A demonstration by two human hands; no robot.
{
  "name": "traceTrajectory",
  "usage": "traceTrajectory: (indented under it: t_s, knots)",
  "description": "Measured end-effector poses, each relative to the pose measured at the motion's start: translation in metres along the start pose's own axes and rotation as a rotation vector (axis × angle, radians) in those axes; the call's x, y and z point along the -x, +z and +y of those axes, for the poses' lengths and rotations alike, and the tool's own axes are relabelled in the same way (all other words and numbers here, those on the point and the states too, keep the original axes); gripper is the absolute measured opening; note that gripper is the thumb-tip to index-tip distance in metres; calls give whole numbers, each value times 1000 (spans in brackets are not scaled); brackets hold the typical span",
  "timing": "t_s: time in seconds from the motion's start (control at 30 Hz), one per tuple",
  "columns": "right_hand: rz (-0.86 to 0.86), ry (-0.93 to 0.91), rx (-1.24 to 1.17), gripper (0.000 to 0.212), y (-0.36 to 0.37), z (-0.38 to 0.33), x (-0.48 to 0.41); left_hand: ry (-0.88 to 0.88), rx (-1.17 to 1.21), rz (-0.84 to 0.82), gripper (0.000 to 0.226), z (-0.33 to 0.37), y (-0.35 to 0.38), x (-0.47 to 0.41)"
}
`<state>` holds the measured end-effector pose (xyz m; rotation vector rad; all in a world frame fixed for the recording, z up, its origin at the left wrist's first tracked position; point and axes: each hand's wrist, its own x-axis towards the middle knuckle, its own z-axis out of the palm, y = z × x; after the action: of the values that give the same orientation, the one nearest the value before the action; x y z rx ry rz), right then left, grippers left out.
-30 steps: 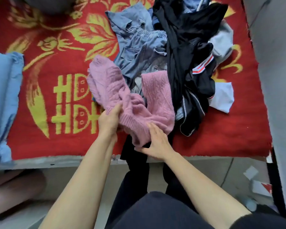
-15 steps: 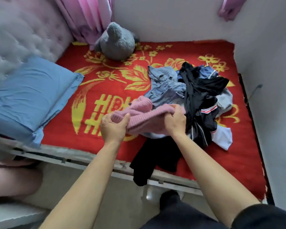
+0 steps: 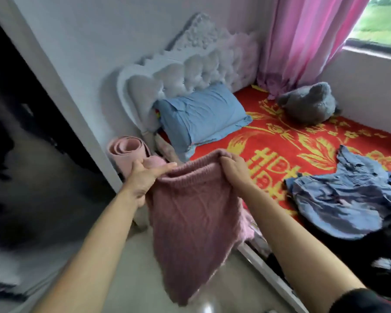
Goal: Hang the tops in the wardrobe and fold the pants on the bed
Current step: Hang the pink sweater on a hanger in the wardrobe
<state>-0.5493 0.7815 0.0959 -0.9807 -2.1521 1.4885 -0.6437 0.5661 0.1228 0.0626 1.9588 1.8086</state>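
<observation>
Lifted off the heap (image 3: 348,199) and swung out past the near edge of the bed (image 3: 280,141), over the floor, toward the dark opening (image 3: 14,143) at left, likely the wardrobe. Holding the pink sweater (image 3: 190,211) by its ribbed band: pinched with the left hand (image 3: 145,177) at one end, with the right hand (image 3: 234,170) at the other. Hangs limp, soft cable knit, slightly bunched. No hanger seen yet.
</observation>
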Motion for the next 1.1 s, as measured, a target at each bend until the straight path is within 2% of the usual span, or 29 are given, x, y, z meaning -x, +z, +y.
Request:
traceTrajectory:
  t_s: [0.07, 0.13, 0.2, 0.27, 0.3, 0.37, 0.4, 0.47, 0.53, 0.67, 0.8, 0.87, 0.93, 1.0, 1.1]
  knots:
    - [-97, 40, -20, 19, 49, -15, 7, 8, 2, 81, 94, -7, -61, 11]
    - [-211, 60, -22, 29, 95, -33, 18, 43, -26, 217, 77, -17, -112, 23]
    - [-335, -24, -3, 37, 138, -56, 34, 75, -86, 435, 60, -23, -153, 35]
    - [-430, -134, 13, 49, 181, -83, 48, 111, -46, 640, 51, -19, -193, 43]
    - [-449, -175, 16, 50, 185, -92, 54, 148, -12, 701, 45, -18, -201, 43]
    - [-544, -290, 17, 45, 246, -131, 66, 217, 2, 919, 27, -11, -268, 51]
    - [-537, -329, -8, 41, 250, -141, 67, 237, -31, 955, 21, -6, -279, 50]
    - [-593, -413, -38, 33, 280, -170, 69, 278, -124, 1003, 14, 3, -321, 50]
    - [-620, -483, -47, 32, 316, -197, 63, 328, -248, 1003, 17, 16, -358, 39]
    - [-652, -555, -134, 44, 381, -253, 43, 351, -430, 1040, 20, 51, -410, 6]
    - [-719, -648, -110, 35, 432, -296, 26, 293, -437, 1057, 22, 88, -451, -25]
    - [-765, -750, -11, 40, 457, -315, 22, 311, -460, 1074, 23, 107, -473, -36]
    - [-726, -809, 38, 47, 481, -331, 20, 335, -554, 1121, 24, 120, -494, -44]
    - [-659, -789, -4, 45, 500, -346, 18, 359, -595, 1136, 24, 130, -512, -53]
    - [-655, -706, -88, 38, 528, -369, 11, 397, -415, 1063, 24, 147, -536, -74]
